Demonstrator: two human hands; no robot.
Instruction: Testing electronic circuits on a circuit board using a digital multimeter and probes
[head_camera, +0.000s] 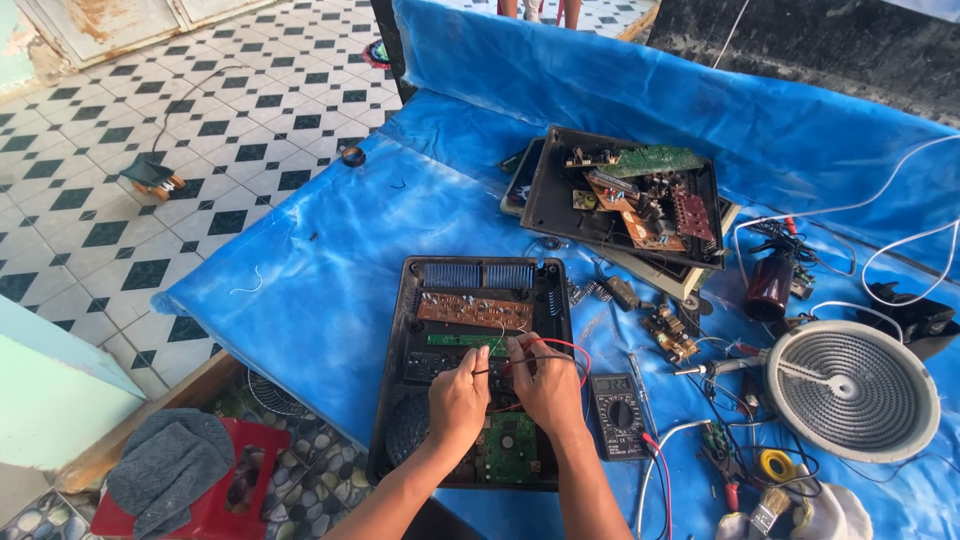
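Probes (497, 368) sit pinched in your left hand (458, 397) and right hand (545, 385), each closed on one, over the boards in the open case (400, 400) beside the meter (618, 402). A slipped tip could bridge neighbouring contacts; the red lead (570, 348) loops where it might snag.

casing (410, 400): black rectangular tray-like shell, lid off, lying flat near the table's front edge, long side running away from the viewer.
boards (474, 311): a brown strip board across the upper part, a thin green strip just below it, a green square board at the near end.
vents (478, 275): two ribbed grilles along the far end.
probes (520, 347): thin red and black leads, pinched in the hands, tips over the casing's middle.
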